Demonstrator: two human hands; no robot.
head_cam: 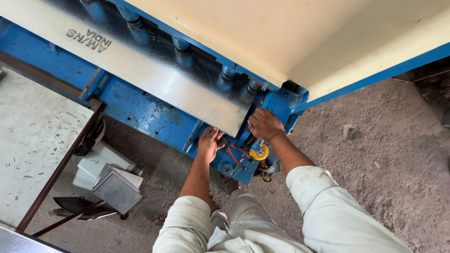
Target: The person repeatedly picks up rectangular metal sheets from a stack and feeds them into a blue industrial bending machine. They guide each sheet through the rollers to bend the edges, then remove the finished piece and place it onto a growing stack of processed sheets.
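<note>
Person seen from above, head cam. Both arms in view, bare from approx. mid-forearm down; no gloves, no watch, no rings or bands visible on either wrist. Left hand (209,143) and right hand (265,124) both bare. Sleeves: pale off-white/light grey-green cloth, loose fit, rolled or pushed up w/ bunched folds at the cuff edge. Right sleeve has a faint darker smudge nr. the cuff. Trousers look same pale fabric, creased, w/ a seam or pocket fold at centre bottom. Footwear partly visible below the arms, brownish; type unclear.
</note>
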